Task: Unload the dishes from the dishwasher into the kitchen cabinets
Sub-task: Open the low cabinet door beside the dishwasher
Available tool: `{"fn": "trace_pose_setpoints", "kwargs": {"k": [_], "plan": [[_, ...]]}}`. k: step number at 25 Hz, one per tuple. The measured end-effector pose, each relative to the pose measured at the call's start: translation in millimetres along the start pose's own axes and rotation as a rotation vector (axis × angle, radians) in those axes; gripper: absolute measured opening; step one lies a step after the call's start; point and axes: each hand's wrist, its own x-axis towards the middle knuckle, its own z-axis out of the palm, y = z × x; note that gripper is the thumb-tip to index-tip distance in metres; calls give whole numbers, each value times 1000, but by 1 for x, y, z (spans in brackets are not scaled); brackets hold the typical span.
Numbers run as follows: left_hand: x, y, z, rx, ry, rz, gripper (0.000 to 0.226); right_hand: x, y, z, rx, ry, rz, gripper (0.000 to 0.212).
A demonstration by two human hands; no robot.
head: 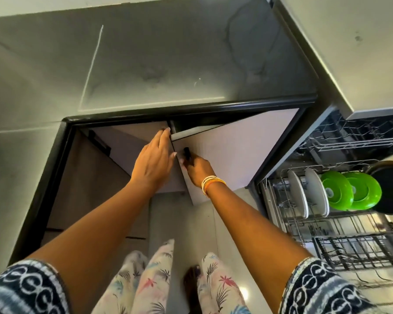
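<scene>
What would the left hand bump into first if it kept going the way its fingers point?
Probably the cabinet's dark top frame; the left hand already touches the left door, though depth is unclear.

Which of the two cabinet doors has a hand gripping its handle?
The right cabinet door: the right hand grips its black handle. The left hand only rests flat against the left door.

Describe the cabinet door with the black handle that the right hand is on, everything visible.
The right cabinet door is a flat, matte, pale grey panel, laminate by its look, under the black-edged countertop. It stands ajar, swung outward. The right hand grips its short black handle near the free edge; the left hand rests flat on the neighbouring door, fingertips by the gap.
</scene>
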Motion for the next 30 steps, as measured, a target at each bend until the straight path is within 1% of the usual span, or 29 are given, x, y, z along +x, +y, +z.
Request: {"fn": "trace_pose_setpoints", "kwargs": {"k": [2,5,12,16,19,21,25,28,30], "plan": [[-23,26,1,-92,40,9,56,-32,15,-6,-9,-8,-14,43],[-66,72,10,-117,73,53,48,-84,48,-20,-38,-13,-70,40],[-149,200,53,-303,212,-22,51,-182,136,-86,61,35,-26,33],[-164,278,71,-325,181,-5,58,-215,181,-137,117,140,33,28],[-166,325,83,-417,232,-58,58,-223,201,-168,125,162,63,26],[-163,347,89,-467,253,-74,58,-224,214,-185,136,184,58,26],[-160,371,96,-474,310,-119,59,-226,226,-205,85,182,52,20],[-159,382,99,-447,258,-147,60,-227,227,-214,69,176,43,11],[-160,387,99,-377,251,-174,58,-230,232,-215,90,157,24,12]]}}
